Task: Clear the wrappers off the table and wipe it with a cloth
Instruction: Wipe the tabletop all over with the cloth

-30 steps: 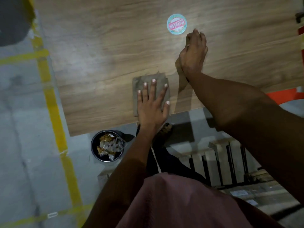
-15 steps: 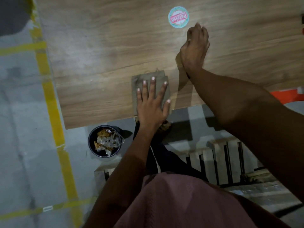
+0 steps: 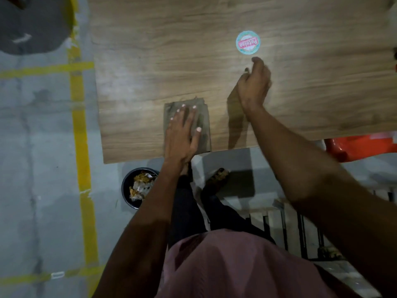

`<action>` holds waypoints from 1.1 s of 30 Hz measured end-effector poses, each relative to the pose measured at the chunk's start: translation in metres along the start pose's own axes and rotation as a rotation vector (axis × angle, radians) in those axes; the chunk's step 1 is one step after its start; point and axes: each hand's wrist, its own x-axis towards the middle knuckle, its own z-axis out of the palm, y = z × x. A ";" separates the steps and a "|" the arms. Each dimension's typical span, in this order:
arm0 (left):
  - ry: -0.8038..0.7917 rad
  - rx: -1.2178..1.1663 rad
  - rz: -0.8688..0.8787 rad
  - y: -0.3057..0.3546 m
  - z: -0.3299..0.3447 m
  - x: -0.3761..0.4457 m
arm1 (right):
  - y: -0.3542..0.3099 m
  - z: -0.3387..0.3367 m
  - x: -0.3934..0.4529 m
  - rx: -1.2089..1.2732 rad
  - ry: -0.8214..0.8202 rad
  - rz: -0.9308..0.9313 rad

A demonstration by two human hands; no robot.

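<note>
Cloth: folded on the table at its near edge, long axis 12-to-6.
Left hand: I press it flat on the cloth, fingers straight.
Right hand: off at 2 o'clock, curled; holding anything, I cannot tell.
Wrappers: in bin, 7 o'clock.

Wood-grain table, grey-brown cloth, seemingly teal-and-red sticker.

One cloth lies under the left hand's fingers; one round sticker sits just beyond the right hand's fingers. There are two hands, one counter, and one bin of several wrappers on the floor.
</note>
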 end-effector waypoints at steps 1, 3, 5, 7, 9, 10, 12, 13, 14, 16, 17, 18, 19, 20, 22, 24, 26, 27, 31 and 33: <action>0.057 -0.025 -0.014 -0.005 -0.006 -0.002 | -0.009 0.001 -0.017 0.022 -0.041 -0.010; 0.159 0.004 -0.057 -0.020 -0.017 -0.007 | -0.026 0.008 -0.058 0.034 -0.111 -0.100; 0.214 0.055 -0.110 -0.042 -0.025 -0.008 | -0.041 0.022 -0.103 -0.003 -0.173 -0.206; 0.220 0.116 -0.146 -0.066 -0.033 -0.009 | -0.053 0.039 -0.141 -0.083 -0.266 -0.270; 0.201 0.201 -0.146 -0.088 -0.040 -0.010 | -0.060 0.055 -0.168 -0.232 -0.354 -0.312; 0.184 0.248 -0.130 -0.096 -0.043 -0.010 | -0.062 0.063 -0.177 -0.291 -0.373 -0.321; 0.166 0.317 -0.069 -0.107 -0.046 -0.007 | -0.064 0.070 -0.189 -0.355 -0.356 -0.313; 0.168 0.333 -0.037 -0.111 -0.048 -0.004 | -0.063 0.072 -0.194 -0.379 -0.344 -0.306; 0.174 0.338 -0.012 -0.114 -0.051 -0.001 | -0.062 0.073 -0.197 -0.409 -0.336 -0.300; 0.179 0.332 0.009 -0.122 -0.055 0.004 | -0.058 0.074 -0.202 -0.478 -0.338 -0.298; 0.178 0.324 -0.007 -0.125 -0.056 0.005 | -0.056 0.075 -0.204 -0.503 -0.347 -0.302; 0.181 0.314 -0.048 -0.128 -0.056 0.005 | -0.054 0.076 -0.207 -0.519 -0.356 -0.309; 0.187 0.305 -0.105 -0.130 -0.056 0.004 | -0.054 0.077 -0.210 -0.531 -0.358 -0.313; 0.192 0.299 -0.164 -0.130 -0.055 0.004 | -0.054 0.079 -0.212 -0.541 -0.353 -0.315; 0.190 0.298 -0.241 -0.129 -0.053 0.004 | -0.057 0.081 -0.213 -0.545 -0.344 -0.315; 0.175 0.296 -0.265 -0.128 -0.053 0.006 | -0.057 0.078 -0.210 -0.547 -0.374 -0.360; 0.164 0.283 -0.274 -0.129 -0.054 0.006 | -0.049 0.072 -0.201 -0.553 -0.404 -0.431; 0.161 0.273 -0.275 -0.129 -0.054 0.006 | -0.044 0.069 -0.196 -0.557 -0.404 -0.438; 0.163 0.244 -0.276 -0.127 -0.056 0.006 | -0.046 0.074 -0.190 -0.597 -0.290 -0.249; 0.155 0.244 -0.274 -0.129 -0.058 0.006 | -0.063 0.088 -0.196 -0.591 -0.241 -0.120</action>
